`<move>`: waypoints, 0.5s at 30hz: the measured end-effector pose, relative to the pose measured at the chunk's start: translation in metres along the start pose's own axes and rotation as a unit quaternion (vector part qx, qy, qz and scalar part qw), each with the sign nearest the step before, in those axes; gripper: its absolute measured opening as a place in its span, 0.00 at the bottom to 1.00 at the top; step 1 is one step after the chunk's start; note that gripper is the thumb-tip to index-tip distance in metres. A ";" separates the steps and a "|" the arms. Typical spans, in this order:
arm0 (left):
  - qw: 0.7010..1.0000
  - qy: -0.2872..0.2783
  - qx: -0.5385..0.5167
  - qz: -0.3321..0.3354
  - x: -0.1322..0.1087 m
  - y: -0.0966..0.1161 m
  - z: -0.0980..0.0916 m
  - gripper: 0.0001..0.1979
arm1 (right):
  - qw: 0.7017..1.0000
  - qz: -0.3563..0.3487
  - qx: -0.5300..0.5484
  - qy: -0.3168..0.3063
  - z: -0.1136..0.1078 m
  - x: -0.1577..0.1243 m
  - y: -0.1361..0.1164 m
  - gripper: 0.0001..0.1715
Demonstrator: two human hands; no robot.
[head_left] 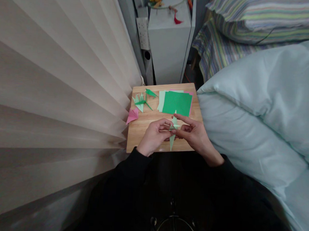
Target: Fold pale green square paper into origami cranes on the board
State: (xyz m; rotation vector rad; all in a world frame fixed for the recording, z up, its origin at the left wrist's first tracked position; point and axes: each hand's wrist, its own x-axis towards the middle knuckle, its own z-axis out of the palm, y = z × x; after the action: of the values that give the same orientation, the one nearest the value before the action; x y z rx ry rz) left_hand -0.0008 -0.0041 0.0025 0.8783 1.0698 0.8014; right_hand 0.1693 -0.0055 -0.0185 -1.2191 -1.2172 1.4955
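Observation:
Between my two hands is a pale green origami crane (171, 141), held over the front part of a small wooden table (142, 135). My left hand (157, 133) pinches its middle from the left, thumb and fingers closed on the paper. From the right, my right hand (192, 133) grips it with the thumb, while the index finger stretches toward the upper point of the crane. Just beyond the hands lies a stack of paper topped by a dark green sheet (177, 103), with pale green and pink edges showing beneath.
Several folded green paper cranes (142, 102) and a pink folded piece (133, 115) sit on the table's left side. Pleated curtain (67, 89) borders the left; a bed with a pale blue quilt (248, 117) borders the right. A white cabinet (169, 50) stands behind.

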 end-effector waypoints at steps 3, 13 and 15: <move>1.000 0.026 -0.001 0.000 0.001 -0.004 -0.003 0.11 | 0.999 -0.028 -0.023 0.011 0.001 0.000 0.005 0.38; 0.998 0.030 0.048 0.036 -0.002 -0.023 -0.035 0.05 | 0.977 -0.124 -0.168 -0.030 0.015 0.005 0.010 0.17; 0.994 0.041 0.076 0.062 0.000 -0.022 -0.039 0.05 | 0.974 -0.128 -0.186 -0.027 0.020 0.009 0.011 0.15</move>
State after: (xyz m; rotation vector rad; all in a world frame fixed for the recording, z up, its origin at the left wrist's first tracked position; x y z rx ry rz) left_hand -0.0351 -0.0054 -0.0265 1.0567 1.1672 0.8744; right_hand 0.1477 -0.0025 -0.0292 -1.2061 -1.6777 1.1492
